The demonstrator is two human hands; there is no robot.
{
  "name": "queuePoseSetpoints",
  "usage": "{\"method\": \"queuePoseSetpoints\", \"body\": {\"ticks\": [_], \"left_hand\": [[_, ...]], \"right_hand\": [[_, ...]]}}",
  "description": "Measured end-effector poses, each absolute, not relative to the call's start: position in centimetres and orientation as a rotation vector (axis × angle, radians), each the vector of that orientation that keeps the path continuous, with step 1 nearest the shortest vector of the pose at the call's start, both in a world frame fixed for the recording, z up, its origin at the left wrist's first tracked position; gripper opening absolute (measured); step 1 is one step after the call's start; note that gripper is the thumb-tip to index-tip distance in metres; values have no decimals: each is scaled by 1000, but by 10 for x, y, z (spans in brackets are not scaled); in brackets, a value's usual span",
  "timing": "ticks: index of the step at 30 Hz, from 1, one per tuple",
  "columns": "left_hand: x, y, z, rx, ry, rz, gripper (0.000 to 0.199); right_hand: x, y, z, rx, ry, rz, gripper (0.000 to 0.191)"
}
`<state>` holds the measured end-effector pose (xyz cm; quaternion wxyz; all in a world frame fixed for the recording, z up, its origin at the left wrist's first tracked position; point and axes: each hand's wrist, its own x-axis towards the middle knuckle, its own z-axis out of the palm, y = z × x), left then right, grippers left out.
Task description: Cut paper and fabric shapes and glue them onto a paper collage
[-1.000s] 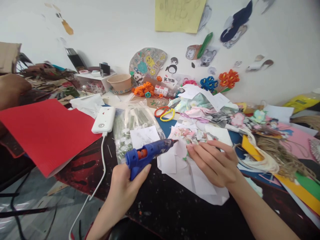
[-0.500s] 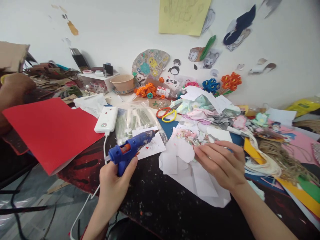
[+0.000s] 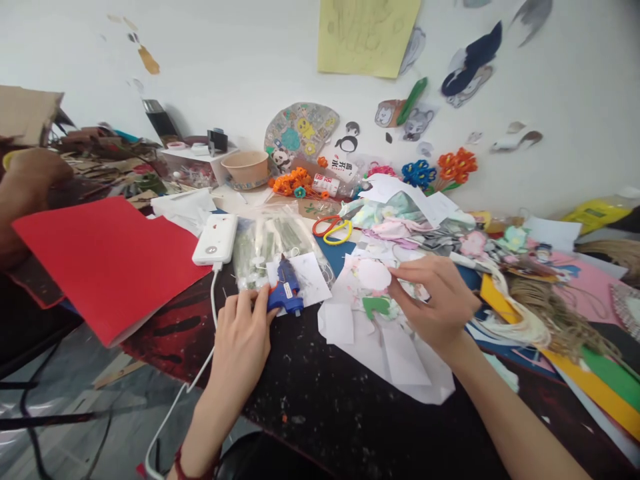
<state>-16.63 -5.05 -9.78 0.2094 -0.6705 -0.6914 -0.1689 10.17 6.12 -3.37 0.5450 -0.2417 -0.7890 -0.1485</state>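
A blue hot glue gun (image 3: 287, 288) lies on its side over a white paper sheet (image 3: 313, 277), its nozzle pointing away from me. My left hand (image 3: 245, 327) has its fingertips closed on the gun's handle end. Between thumb and forefinger, my right hand (image 3: 435, 300) pinches a white oval paper cutout (image 3: 374, 274) by its right edge. Below that cutout, a green paper piece (image 3: 376, 307) rests among pale scraps on a larger white sheet (image 3: 400, 360).
A white power bank (image 3: 216, 239) with a cable lies beside red card (image 3: 110, 260). Behind are scissors (image 3: 337, 229), a bag of green stems (image 3: 267, 233) and a bowl (image 3: 245, 168). Twine (image 3: 550, 307) and coloured paper lie right. Another person's hand (image 3: 37, 167) shows far left.
My left hand has turned and lowered the glue gun onto the paper. My right hand has lifted the white oval out of the scraps, and the green piece now shows.
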Motion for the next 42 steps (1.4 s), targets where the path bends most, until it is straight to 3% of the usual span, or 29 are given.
{"method": "queuePoseSetpoints", "body": {"ticks": [5, 8, 12, 16, 21, 33, 42], "left_hand": [[-162, -54, -90, -1830, -1964, -418, 43], [-156, -59, -84, -1765, -1945, -521, 43], [-142, -67, -78, -1800, -1803, -828, 27], [-123, -73, -80, -1932, -1665, -1050, 21], [-109, -79, -94, -2087, -1640, -1079, 23], [-108, -77, -113, -2239, -1538, -1116, 31], [-110, -78, -121, -2089, -1592, -1349, 34]], "right_hand": [[111, 57, -19, -968, -1887, 267, 3], [127, 49, -4, -1177, -1889, 707, 16], [153, 40, 7, -1369, -1874, 1296, 29], [166, 37, 1, -1427, -1777, 1616, 31], [152, 43, -9, -1357, -1793, 2054, 27], [112, 85, -21, -1366, -1965, 2191, 28], [82, 111, -24, -1264, -2281, 2257, 23]]}}
